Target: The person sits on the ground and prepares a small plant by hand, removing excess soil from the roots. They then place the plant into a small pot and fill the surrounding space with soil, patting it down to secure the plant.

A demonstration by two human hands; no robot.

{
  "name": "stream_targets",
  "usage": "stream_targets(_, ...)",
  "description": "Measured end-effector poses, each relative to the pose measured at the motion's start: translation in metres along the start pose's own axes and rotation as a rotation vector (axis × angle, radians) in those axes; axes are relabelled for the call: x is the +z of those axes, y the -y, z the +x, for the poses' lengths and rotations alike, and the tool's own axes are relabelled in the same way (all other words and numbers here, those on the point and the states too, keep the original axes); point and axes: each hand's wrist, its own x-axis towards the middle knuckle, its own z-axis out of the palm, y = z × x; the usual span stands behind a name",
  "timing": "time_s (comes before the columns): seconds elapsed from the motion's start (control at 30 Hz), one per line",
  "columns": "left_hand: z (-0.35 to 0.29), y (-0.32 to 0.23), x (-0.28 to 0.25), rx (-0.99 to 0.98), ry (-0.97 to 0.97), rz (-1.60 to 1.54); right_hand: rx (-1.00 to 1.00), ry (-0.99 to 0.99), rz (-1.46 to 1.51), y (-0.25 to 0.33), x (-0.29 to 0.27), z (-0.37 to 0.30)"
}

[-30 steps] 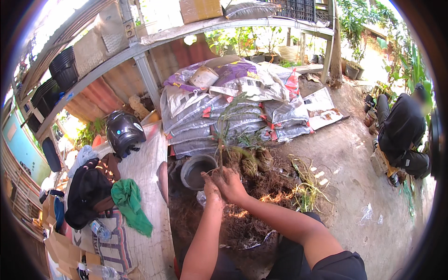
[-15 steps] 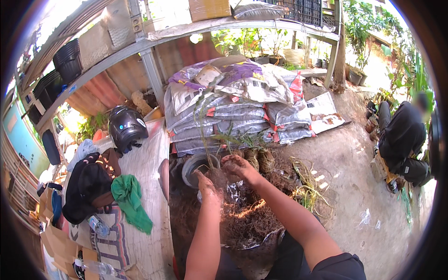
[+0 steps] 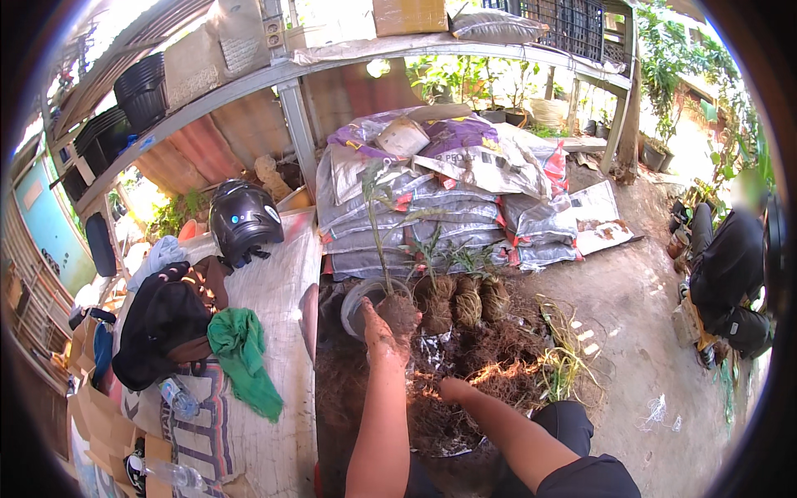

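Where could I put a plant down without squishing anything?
The bare concrete floor between the stacked sacks and the crouching person is free. Around the left hand, seedlings and roots crowd everything.

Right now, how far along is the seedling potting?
Done: nothing visibly potted; the pot still looks empty. In hand: the left hand holds one seedling's root ball beside the pot, while the right hand digs in the loose fibre heap. Left: three more root-balled seedlings stand waiting behind.
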Motion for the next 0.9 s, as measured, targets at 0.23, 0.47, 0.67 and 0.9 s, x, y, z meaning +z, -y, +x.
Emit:
stream_targets(0.23, -0.003, -0.005, 0.010, -0.004, -0.032, -0.006, 0.077, -0.064, -0.018, 0.028, 0.020, -0.005)
stream_targets(0.47, 0.008, -0.009, 0.003, 0.001, -0.012, -0.031, 0.133, -0.034, 0.036, 0.033, 0.002, -0.010)
stream_targets(0.67, 0.014, -0.004, -0.003, 0.000, -0.068, -0.031, 0.218, -0.032, -0.002, 0.020, 0.006, -0.013)
stream_targets(0.9, 0.009, -0.008, -0.003, 0.009, -0.054, -0.019, 0.268, 0.056, 0.026, 0.009, -0.007, -0.011)
